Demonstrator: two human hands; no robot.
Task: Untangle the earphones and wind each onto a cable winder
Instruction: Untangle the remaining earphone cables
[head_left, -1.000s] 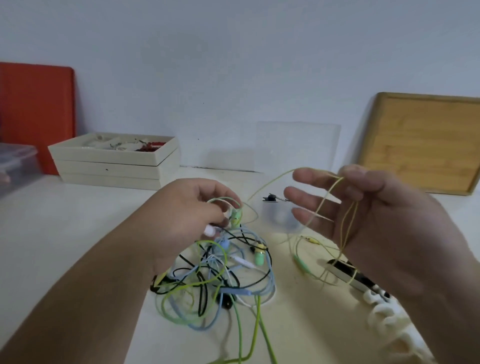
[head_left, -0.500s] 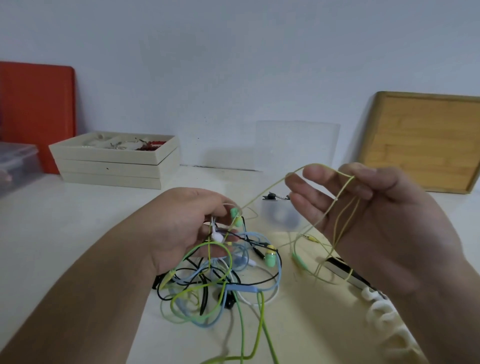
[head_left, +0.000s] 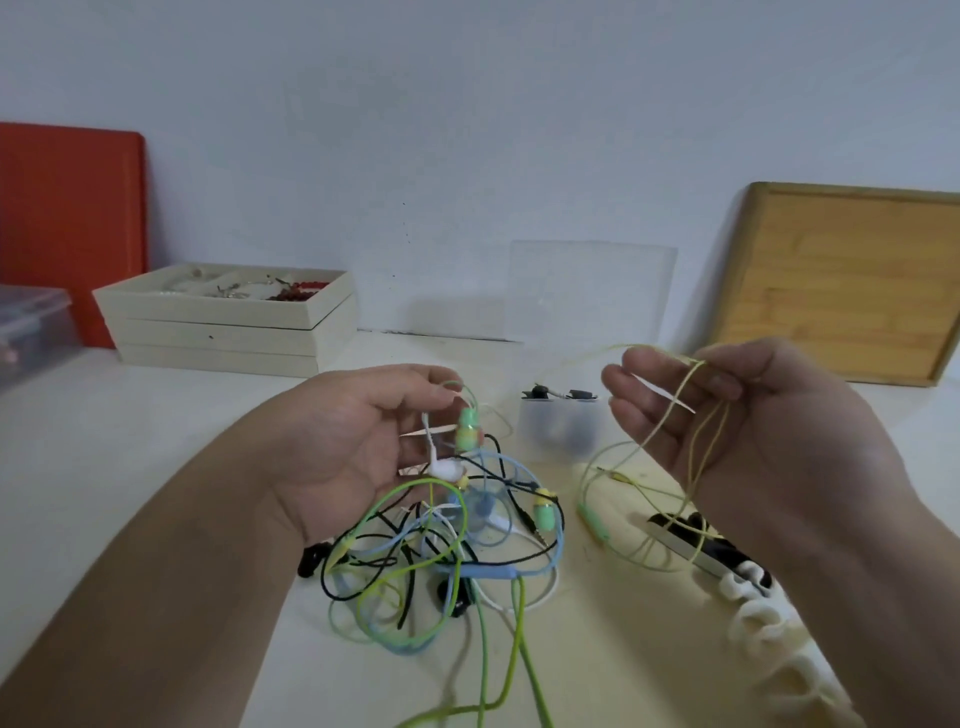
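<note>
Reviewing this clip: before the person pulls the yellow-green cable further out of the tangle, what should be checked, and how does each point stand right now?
1. Right hand holds the yellow-green cable, looped over its fingers: ok.
2. Left hand holds the mint earbud: ok.
3. Cable free of the tangle: cannot tell; strands overlap near the left hand.
4. Slack between the hands: ok, the cable hangs in loose loops.
5. Winder within reach: ok, white cable winders lie under the right forearm.
6. Other earphones separated: not ok; blue, black, white and green cords are still knotted together.
</note>
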